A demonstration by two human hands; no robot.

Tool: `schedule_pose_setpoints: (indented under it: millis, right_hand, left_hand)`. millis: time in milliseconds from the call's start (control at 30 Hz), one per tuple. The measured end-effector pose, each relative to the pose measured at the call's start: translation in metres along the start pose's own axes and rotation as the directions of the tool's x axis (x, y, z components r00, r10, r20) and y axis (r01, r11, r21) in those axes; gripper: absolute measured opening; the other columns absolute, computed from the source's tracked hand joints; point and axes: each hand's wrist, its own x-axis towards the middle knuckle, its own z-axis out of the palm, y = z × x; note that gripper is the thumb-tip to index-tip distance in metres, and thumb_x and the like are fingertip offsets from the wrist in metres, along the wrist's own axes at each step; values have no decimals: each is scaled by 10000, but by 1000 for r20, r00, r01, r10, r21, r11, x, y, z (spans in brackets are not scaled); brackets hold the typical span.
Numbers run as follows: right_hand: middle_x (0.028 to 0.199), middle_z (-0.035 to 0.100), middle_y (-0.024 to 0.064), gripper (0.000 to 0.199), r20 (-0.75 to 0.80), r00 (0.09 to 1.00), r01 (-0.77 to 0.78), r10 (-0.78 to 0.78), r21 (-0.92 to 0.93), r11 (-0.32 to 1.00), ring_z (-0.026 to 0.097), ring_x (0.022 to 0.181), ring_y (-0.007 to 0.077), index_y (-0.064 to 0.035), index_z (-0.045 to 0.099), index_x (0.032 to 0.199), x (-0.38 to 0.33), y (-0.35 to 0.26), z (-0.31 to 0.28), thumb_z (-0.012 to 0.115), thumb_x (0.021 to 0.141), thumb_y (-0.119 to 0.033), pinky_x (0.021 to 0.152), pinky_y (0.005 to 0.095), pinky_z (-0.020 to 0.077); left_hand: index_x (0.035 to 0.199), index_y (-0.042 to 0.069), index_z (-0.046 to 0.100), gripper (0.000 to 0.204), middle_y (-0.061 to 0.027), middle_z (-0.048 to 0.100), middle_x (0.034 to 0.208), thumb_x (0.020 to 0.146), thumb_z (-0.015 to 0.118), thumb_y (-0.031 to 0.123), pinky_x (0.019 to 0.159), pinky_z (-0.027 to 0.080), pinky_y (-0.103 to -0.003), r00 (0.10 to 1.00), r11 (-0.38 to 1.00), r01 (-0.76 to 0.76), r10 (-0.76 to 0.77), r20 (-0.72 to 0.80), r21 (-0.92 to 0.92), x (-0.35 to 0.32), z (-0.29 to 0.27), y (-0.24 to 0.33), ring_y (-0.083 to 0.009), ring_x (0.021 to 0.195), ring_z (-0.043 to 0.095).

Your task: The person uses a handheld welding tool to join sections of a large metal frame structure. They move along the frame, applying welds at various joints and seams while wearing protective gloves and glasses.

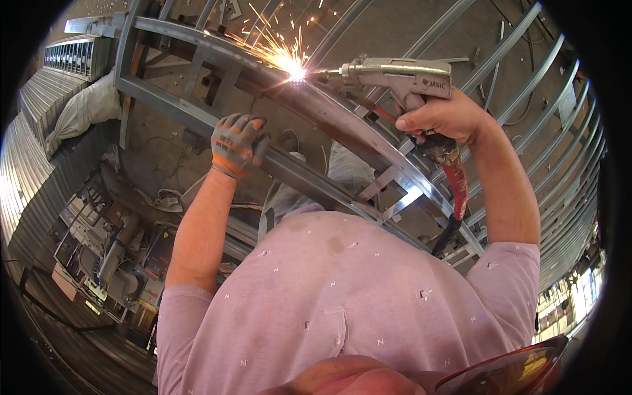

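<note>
My right hand [454, 115], bare, is wrapped around the grip of a silver welding gun [395, 71]. The nozzle points left and meets a long steel rail [349, 122] of a welded frame, where a bright spot [297, 74] throws orange sparks up and to the left. A red and black cable [455, 184] hangs from the gun's grip. In a grey and orange work glove, my left hand [237, 146] is closed over the frame's nearer steel tube [306, 174], left of and below the bright spot. The underside of that grasp is hidden.
Parallel metal bars [454, 26] run along the far and right sides. Stacked corrugated metal [29, 158] and a pale sack [85, 115] lie at the left. Below them stands cluttered equipment [99, 257]. Short crosspieces [401, 203] join the frame's rails. Loose cables lie on the floor.
</note>
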Motion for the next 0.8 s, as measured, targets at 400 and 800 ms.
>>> schedule_pose_setpoints:
  millis: [400, 800]
  right_hand:
    - [790, 675, 44, 267, 10, 1000, -19, 19, -40, 999, 634, 676, 149, 1, 739, 1051, -4, -7, 2, 854, 825, -82, 604, 325, 534]
    - [818, 667, 41, 319, -17, 998, -56, 55, -64, 996, 634, 678, 145, -5, 725, 1069, -5, 0, -5, 885, 800, -70, 591, 323, 532]
  left_hand:
    - [1097, 122, 708, 347, -100, 730, 1075, 780, 788, 237, 922, 529, -484, 1000, 1000, 14, -14, 2, 11, 1, -3, 4, -364, 1011, 680]
    - [1101, 120, 709, 359, -101, 734, 1050, 770, 788, 232, 913, 527, -484, 1000, 1000, 9, -9, 15, 1, 1, -3, 3, -367, 981, 681]
